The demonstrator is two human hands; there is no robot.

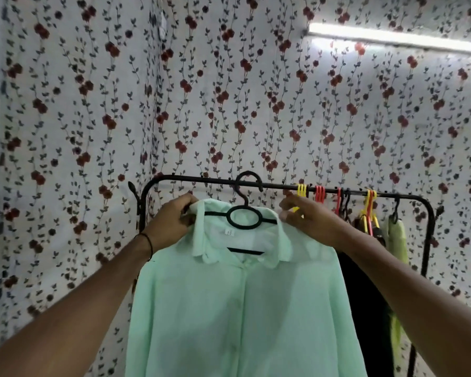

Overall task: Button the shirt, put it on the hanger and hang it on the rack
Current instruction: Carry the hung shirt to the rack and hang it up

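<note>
A mint green shirt (242,308), front closed down its placket, hangs on a black hanger (242,216). The hanger's hook curls over the black rack rail (201,180). My left hand (172,221) pinches the collar at the shirt's left shoulder. My right hand (307,219) rests on the right shoulder with fingers bent around the cloth near the collar. Both forearms reach up from the lower corners of the view.
Yellow and red hangers (318,193) crowd the rail to the right, with a black garment (365,295) and a yellow-green garment (397,240) hanging below them. The rack's right post (427,240) drops to the floor. Floral wallpaper covers the wall behind; a tube light (392,36) glows at the top right.
</note>
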